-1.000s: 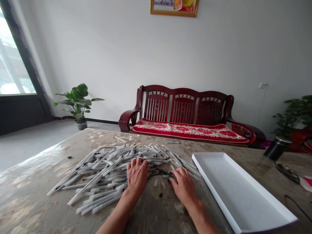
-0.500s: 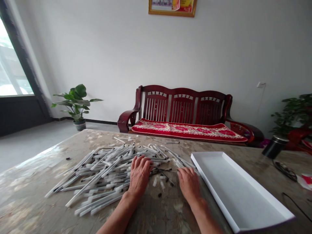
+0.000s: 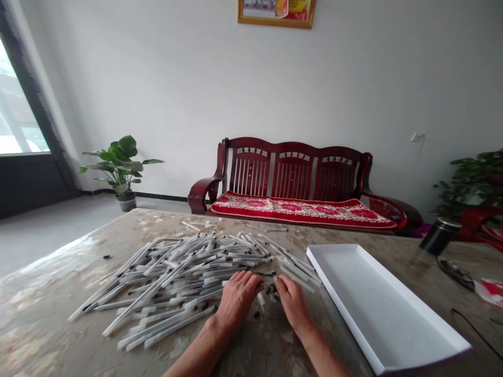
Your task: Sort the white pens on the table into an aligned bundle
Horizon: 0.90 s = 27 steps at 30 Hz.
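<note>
On the table (image 3: 168, 364) lies a heap of white pen barrels and caps (image 3: 173, 277), some with black ends. My left hand (image 3: 240, 294) is at the heap's right front edge, back upward, fingers together and curled down. Across a small gap is my right hand (image 3: 291, 301), its fingers bent inward and thumb side facing the left hand. Small black and clear pen pieces (image 3: 261, 301) lie between the two hands. Both sets of fingertips are partly hidden, so what they hold, if anything, does not show. Several loose white barrels (image 3: 296, 277) lie just beyond my right hand.
A shallow white box lid (image 3: 389, 309) stands right of my right hand. Farther right are a black cylinder (image 3: 440, 235), a dark cable (image 3: 456, 275) and a red-and-white packet (image 3: 489, 289). A wooden bench (image 3: 294, 178) stands beyond the table.
My left hand has come off the heap toward me and to the right, its fingers drawing together. My right hand has shifted left, uncovering loose barrels, and the hands are closer.
</note>
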Each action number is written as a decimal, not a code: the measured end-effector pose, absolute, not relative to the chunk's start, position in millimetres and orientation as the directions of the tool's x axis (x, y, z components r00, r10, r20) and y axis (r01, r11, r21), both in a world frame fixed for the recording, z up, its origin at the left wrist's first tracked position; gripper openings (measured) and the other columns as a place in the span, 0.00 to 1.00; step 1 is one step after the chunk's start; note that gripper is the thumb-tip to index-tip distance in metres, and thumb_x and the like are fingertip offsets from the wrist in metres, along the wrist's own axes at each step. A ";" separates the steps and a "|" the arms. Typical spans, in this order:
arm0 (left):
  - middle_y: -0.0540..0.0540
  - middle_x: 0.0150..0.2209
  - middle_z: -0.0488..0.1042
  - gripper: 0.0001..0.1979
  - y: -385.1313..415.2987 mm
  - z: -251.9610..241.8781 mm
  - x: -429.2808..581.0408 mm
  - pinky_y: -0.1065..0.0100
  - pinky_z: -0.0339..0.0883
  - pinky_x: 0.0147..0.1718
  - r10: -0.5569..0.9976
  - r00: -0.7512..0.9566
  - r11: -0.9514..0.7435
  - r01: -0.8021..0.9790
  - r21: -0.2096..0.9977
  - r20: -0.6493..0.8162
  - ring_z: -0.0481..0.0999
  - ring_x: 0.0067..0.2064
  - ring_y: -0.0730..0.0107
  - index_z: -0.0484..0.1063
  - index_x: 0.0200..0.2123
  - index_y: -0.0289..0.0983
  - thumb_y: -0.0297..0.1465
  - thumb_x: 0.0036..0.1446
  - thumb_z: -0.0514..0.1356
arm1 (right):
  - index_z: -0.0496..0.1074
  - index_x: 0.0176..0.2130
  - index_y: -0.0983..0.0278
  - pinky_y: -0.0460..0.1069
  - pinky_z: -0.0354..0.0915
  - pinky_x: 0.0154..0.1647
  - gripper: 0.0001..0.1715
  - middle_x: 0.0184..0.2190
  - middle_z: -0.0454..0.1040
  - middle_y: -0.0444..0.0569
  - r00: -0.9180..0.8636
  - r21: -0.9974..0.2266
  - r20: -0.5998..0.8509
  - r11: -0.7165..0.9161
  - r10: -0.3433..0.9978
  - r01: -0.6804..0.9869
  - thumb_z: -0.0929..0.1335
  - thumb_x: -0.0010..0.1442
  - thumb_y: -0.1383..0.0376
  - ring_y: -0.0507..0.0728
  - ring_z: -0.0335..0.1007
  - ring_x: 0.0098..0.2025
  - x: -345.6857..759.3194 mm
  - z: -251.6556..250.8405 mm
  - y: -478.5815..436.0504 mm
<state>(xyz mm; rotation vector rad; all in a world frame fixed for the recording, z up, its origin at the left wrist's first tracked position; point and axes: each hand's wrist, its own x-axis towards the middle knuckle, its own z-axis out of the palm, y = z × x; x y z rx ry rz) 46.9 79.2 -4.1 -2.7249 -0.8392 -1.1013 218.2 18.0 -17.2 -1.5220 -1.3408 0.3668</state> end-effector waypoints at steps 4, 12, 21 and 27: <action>0.51 0.30 0.77 0.03 81.5 -6.6 47.6 0.66 0.65 0.34 0.477 0.603 -0.839 0.529 0.127 0.639 0.76 0.32 0.66 0.73 0.35 0.40 0.33 0.62 0.61 | 0.65 0.22 0.61 0.45 0.54 0.25 0.24 0.17 0.62 0.39 0.296 -0.826 0.380 0.177 0.876 0.535 0.63 0.63 0.49 0.51 0.57 0.22 220.9 -19.8 22.0; 0.50 0.31 0.80 0.04 81.7 -10.7 47.8 0.69 0.69 0.34 0.517 0.580 -0.827 0.529 0.192 0.630 0.79 0.33 0.67 0.73 0.36 0.41 0.32 0.64 0.59 | 0.71 0.26 0.62 0.45 0.59 0.28 0.18 0.21 0.69 0.42 0.292 -0.826 0.413 0.220 0.862 0.519 0.65 0.61 0.55 0.53 0.63 0.25 220.1 -11.3 17.8; 0.49 0.30 0.80 0.06 82.7 -10.1 46.6 0.70 0.70 0.33 0.508 0.544 -0.827 0.524 0.202 0.668 0.79 0.32 0.68 0.74 0.36 0.41 0.32 0.64 0.58 | 0.73 0.32 0.62 0.46 0.63 0.28 0.18 0.24 0.72 0.43 0.319 -0.907 0.324 0.196 0.891 0.374 0.65 0.62 0.51 0.55 0.68 0.28 217.9 -11.9 18.0; 0.49 0.30 0.80 0.05 82.3 -9.9 47.0 0.69 0.70 0.35 0.501 0.567 -0.831 0.525 0.183 0.654 0.79 0.32 0.68 0.75 0.36 0.41 0.31 0.63 0.59 | 0.70 0.25 0.62 0.46 0.60 0.28 0.19 0.20 0.68 0.42 0.320 -0.887 0.336 0.184 0.886 0.423 0.66 0.60 0.52 0.54 0.64 0.26 218.6 -11.7 20.4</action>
